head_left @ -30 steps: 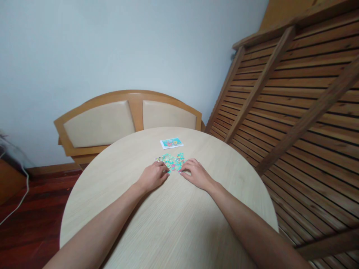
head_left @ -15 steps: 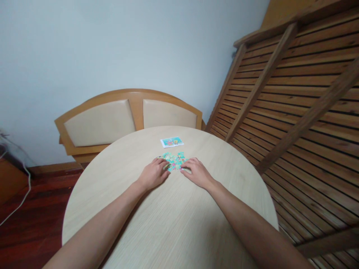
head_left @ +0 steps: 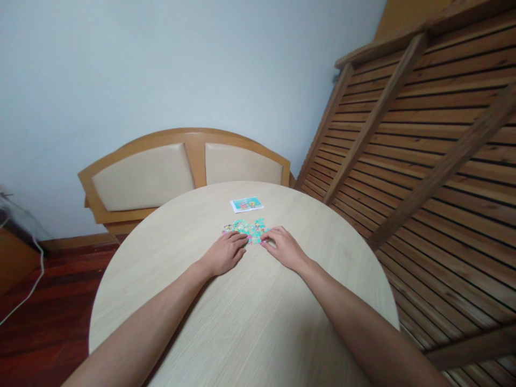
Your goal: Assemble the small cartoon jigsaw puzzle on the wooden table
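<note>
A loose heap of small jigsaw puzzle pieces (head_left: 253, 229), mostly turquoise with some pink and yellow, lies on the round table (head_left: 258, 322). My left hand (head_left: 226, 251) rests palm down at the heap's near left edge, its fingers stretched over some pieces and hiding them. At the right edge, my right hand (head_left: 283, 248) has its fingers bent and its thumb a little apart from them, with the fingertips at the outer pieces. No piece shows clearly in either hand. Just beyond the heap lies a picture card (head_left: 247, 204) with cartoon figures on turquoise.
Behind the table stands a wooden headboard (head_left: 195, 156) with cream padded panels, against a pale wall (head_left: 181, 64). A slatted wooden frame (head_left: 403, 134) leans on the right. At the far left a white cable (head_left: 41, 263) hangs down to the dark red floor.
My left hand's fingers have flattened and reached further over the pieces, and more pieces show beyond its knuckles at the left. My right hand has barely shifted.
</note>
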`<state>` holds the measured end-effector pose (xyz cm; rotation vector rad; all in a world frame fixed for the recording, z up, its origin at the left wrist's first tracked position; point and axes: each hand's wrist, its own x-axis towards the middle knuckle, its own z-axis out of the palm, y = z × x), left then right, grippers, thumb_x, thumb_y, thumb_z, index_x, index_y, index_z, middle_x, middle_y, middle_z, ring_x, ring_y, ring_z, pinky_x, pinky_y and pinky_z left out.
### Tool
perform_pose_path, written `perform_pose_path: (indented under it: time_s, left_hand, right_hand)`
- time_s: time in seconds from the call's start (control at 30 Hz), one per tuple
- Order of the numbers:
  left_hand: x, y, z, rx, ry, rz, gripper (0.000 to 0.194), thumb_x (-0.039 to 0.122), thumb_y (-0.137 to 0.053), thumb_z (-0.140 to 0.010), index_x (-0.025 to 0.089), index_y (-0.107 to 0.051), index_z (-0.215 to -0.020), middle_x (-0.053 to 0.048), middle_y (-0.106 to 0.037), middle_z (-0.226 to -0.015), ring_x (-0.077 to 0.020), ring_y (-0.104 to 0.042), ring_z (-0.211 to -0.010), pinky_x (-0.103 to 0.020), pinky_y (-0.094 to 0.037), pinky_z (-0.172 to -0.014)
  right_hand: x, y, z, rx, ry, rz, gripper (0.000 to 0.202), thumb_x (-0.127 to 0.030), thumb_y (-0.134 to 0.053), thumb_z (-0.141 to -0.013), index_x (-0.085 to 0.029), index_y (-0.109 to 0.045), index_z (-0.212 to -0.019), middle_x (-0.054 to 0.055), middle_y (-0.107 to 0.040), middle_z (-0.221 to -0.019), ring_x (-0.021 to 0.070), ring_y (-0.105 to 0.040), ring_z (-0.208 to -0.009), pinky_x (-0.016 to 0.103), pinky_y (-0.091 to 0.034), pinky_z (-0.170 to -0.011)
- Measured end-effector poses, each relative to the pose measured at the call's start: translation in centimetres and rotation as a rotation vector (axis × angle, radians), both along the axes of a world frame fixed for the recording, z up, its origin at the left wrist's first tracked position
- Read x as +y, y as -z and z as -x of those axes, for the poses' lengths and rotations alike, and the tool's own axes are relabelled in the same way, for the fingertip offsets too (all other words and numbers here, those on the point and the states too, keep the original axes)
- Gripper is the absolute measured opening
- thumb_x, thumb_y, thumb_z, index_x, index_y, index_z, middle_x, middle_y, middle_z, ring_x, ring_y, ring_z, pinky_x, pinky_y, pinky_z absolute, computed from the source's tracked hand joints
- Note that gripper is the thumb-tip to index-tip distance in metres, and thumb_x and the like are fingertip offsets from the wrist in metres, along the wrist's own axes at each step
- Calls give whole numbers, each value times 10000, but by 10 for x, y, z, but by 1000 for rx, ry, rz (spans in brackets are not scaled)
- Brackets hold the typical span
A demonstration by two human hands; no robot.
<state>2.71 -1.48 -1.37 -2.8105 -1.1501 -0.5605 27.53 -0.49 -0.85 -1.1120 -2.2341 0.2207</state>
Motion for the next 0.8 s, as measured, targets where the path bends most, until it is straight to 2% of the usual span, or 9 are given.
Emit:
perform_pose_path:
  time_s: [0.27,0.43,0.53,0.63,0.8]
  left_hand:
    - [-3,-4,-1,-5,16,-5,349,248,-460,-997,164,-616,-1297,-111,-633,-1325,-247,-534,-1265,-440,-393,-1137]
    - [-3,-4,0,-36,-9,12,334,245,-495,-978,161,-623,-1275,-130,-639,-1299,-256,-548,-1251,-445,-405,-1124]
    - [-3,-6,0,-52,3,15,313,238,-507,-970,170,-636,-1247,-125,-645,-1276,-255,-558,-1231,-440,-416,-1110]
    - [-5,-10,-1,-77,46,30,273,226,-518,-960,188,-659,-1191,-107,-657,-1231,-241,-579,-1179,-420,-438,-1079]
    - [-13,-20,-7,-108,122,85,215,230,-505,-966,207,-682,-1086,-78,-691,-1111,-222,-605,-1101,-383,-466,-1021]
  right_hand:
    - [-1,-1,1,10,-30,-37,190,-192,-543,-972,-224,-729,-995,62,-730,-960,223,-596,-997,377,-467,-922]
    - [-7,-6,3,58,-197,13,156,-187,-573,-955,-214,-709,-1026,58,-720,-994,207,-605,-1029,359,-482,-943]
    - [-10,-7,5,59,-266,57,100,-208,-617,-935,-211,-706,-978,50,-715,-967,197,-616,-1019,342,-495,-937]
    - [-10,-6,6,57,-258,81,92,-220,-634,-928,-207,-710,-978,54,-711,-965,194,-628,-1013,337,-502,-935]
    - [-6,-3,4,62,-232,79,187,-196,-585,-953,-213,-694,-1104,70,-720,-1045,199,-635,-1056,353,-502,-952]
